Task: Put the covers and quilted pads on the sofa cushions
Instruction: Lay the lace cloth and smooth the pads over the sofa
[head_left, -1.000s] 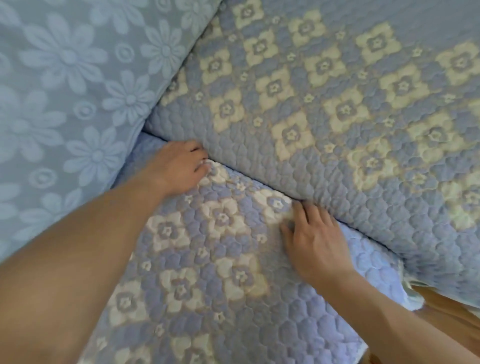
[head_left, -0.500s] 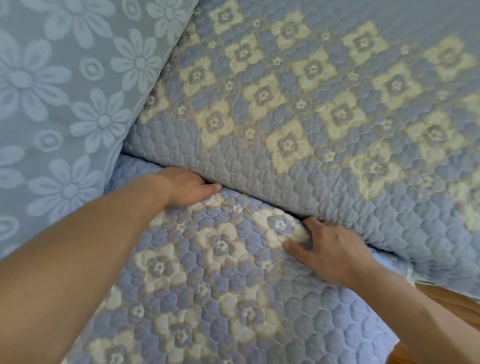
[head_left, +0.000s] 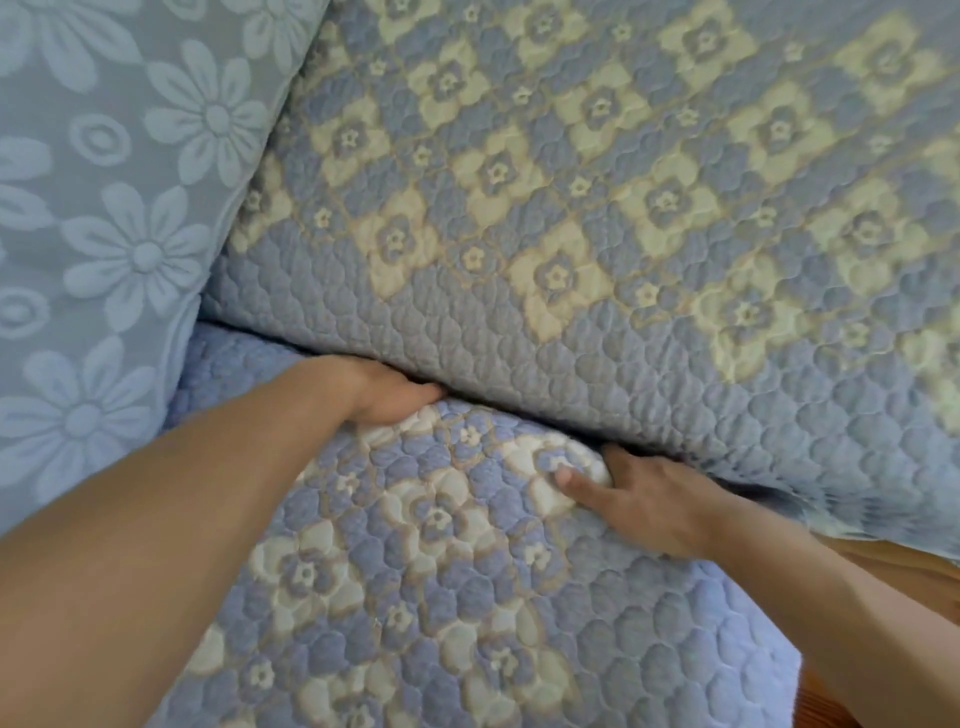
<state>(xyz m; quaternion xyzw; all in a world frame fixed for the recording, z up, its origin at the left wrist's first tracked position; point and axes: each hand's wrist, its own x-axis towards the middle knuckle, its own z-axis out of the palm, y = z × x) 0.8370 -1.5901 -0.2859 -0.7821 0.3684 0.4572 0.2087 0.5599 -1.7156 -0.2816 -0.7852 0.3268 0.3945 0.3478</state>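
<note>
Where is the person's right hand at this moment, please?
In the head view, the right hand is right of centre on the seat pad, its fingers going into the gap under the back cushion pad, across from the left hand.

Left hand (head_left: 387, 395) fingers now buried in gap under back cushion pad (head_left: 571, 208); right hand (head_left: 644, 499) fingers pushed in too, thumb bunching seat pad (head_left: 441, 571) edge.

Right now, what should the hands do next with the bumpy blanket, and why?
Probably push a little deeper. Both the left hand and right hand have fingers in the crack under the back cushion, yet the seat pad bulges at that edge.
</note>
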